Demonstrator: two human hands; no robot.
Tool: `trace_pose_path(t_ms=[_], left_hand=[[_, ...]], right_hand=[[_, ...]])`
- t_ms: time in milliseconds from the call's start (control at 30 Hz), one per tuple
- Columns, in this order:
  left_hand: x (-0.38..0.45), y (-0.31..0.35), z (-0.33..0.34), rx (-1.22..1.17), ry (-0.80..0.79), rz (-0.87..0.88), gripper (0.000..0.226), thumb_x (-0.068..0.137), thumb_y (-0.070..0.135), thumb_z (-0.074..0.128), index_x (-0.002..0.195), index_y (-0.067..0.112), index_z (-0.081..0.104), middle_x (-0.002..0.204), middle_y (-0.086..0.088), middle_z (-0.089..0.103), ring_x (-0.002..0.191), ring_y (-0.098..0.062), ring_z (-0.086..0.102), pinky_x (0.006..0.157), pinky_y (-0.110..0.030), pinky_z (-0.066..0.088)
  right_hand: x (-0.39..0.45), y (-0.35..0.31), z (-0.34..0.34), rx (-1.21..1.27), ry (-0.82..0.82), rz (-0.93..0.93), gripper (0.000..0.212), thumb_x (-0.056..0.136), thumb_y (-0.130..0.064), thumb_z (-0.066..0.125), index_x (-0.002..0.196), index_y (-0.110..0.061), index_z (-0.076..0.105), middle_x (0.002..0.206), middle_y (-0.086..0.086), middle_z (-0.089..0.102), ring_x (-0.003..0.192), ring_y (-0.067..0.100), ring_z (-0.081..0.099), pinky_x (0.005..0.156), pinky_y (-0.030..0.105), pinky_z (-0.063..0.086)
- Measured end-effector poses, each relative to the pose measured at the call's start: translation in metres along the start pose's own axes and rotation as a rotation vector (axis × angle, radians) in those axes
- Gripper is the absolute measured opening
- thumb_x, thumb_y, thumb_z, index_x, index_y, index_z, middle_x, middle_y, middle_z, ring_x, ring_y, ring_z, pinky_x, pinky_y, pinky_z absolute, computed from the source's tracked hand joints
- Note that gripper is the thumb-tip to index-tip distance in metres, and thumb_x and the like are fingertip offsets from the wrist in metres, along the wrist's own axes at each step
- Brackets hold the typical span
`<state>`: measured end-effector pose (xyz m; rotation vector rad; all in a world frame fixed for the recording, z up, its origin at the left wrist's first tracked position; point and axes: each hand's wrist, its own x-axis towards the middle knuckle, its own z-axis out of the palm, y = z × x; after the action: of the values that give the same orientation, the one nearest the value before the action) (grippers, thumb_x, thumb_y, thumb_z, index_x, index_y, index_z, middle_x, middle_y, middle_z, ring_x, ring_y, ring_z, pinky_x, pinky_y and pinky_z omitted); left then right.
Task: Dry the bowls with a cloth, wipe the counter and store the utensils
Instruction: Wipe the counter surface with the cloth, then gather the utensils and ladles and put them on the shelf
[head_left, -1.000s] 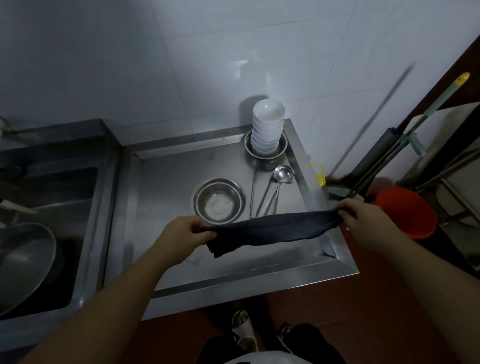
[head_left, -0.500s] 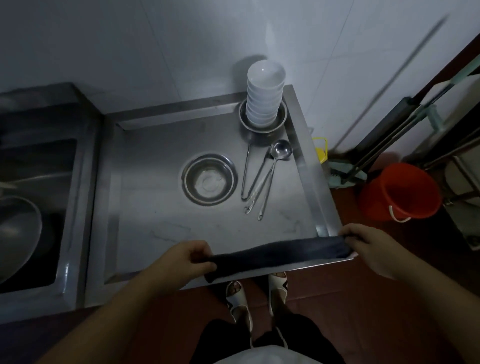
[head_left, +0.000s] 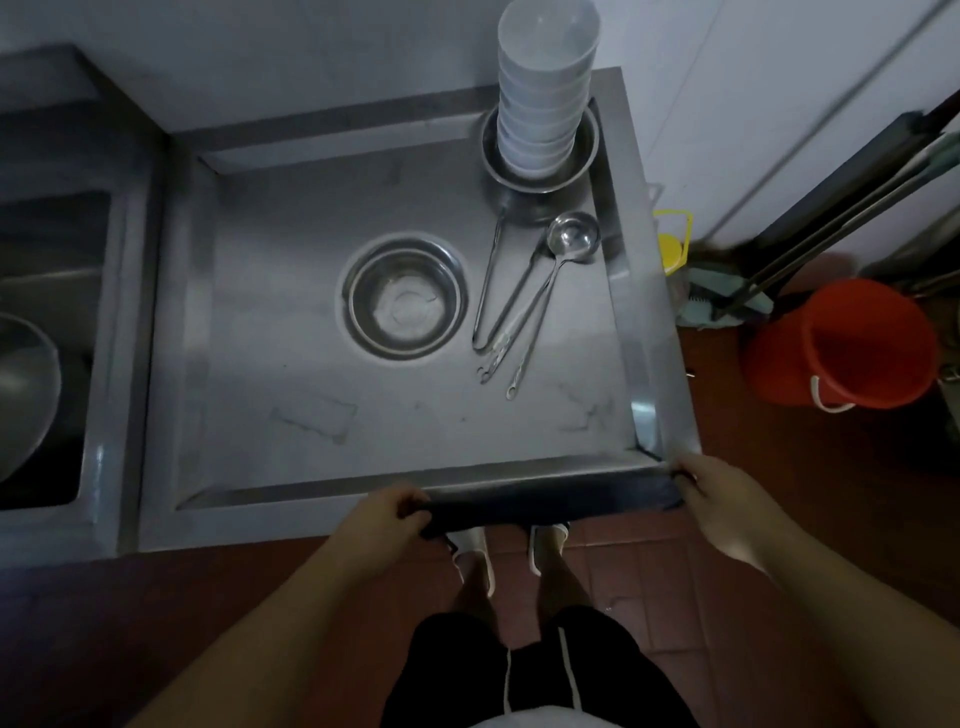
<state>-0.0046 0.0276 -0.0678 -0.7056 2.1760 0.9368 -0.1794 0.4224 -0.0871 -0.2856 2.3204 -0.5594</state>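
The left hand (head_left: 385, 512) and right hand (head_left: 714, 493) each grip an end of the dark rolled cloth (head_left: 550, 500), stretched taut along the steel bench's (head_left: 311, 499) near rim between them, likely to wipe it.

The scene is dim and bluish, with soft light falling from above onto the steel counter (head_left: 291, 395). The brightest patch lies on the white wall behind the stack of white bowls (head_left: 545, 88), whose top bowl looks washed out and slightly smeared. Weak glare shows along the counter's right rim and inside the small steel bowl (head_left: 408, 304) near its middle. The ladle (head_left: 571, 236) gives a small bright glint. Below the counter's front edge the floor falls into deep shadow, and the dark cloth (head_left: 550, 499) there shows almost no detail. Straight lines bow outward toward the frame edges, most clearly at the counter's left side. The whole picture is soft and grainy.
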Motion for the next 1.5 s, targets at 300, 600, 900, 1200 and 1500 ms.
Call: trace_pose_path(t_ms=[300,600,900,1200,1500], left_hand=[[0.052,0.014,0.002,0.135,0.179,-0.041,0.011,0.105,0.018,0.053,0.1,0.02,0.062,0.088,0.0,0.065,0.078,-0.017,0.059,0.066,-0.032,0.041],[0.066,0.02,0.016,0.197,0.307,-0.055,0.025,0.102,0.01,0.052,0.121,0.007,0.068,0.116,-0.016,0.066,0.101,-0.032,0.063,0.085,-0.044,0.054],[0.046,0.023,0.055,0.425,0.008,0.218,0.063,0.101,0.037,0.059,0.16,0.024,0.039,0.168,-0.005,0.033,0.15,-0.028,0.035,0.126,-0.041,0.029],[0.043,0.053,0.012,0.386,-0.12,0.079,0.061,0.098,0.028,0.056,0.158,0.023,0.043,0.156,-0.007,0.047,0.137,-0.027,0.05,0.115,-0.038,0.042],[0.073,0.09,-0.057,0.34,0.082,0.008,0.06,0.101,0.037,0.062,0.155,0.019,0.043,0.152,-0.011,0.05,0.136,-0.029,0.053,0.11,-0.039,0.045]], right_hand=[[0.052,-0.012,0.001,-0.331,0.143,-0.08,0.025,0.103,-0.012,0.048,0.113,-0.019,0.07,0.104,0.01,0.071,0.099,0.03,0.055,0.078,0.042,0.053],[0.06,-0.035,0.026,-0.632,0.21,-0.194,0.032,0.081,-0.007,0.068,0.112,-0.014,0.067,0.109,0.009,0.066,0.102,0.032,0.057,0.087,0.043,0.049],[0.034,-0.046,0.064,-0.374,0.018,-0.206,0.043,0.101,-0.022,0.057,0.144,-0.019,0.058,0.153,0.005,0.053,0.135,0.028,0.049,0.113,0.04,0.045],[0.056,-0.084,0.024,-0.266,-0.283,-0.011,0.042,0.098,-0.023,0.055,0.139,-0.015,0.061,0.142,0.01,0.059,0.126,0.029,0.055,0.109,0.04,0.048],[0.103,-0.14,-0.034,0.074,-0.148,0.128,0.053,0.106,-0.03,0.051,0.155,-0.012,0.043,0.15,0.016,0.054,0.13,0.034,0.056,0.101,0.034,0.047]])
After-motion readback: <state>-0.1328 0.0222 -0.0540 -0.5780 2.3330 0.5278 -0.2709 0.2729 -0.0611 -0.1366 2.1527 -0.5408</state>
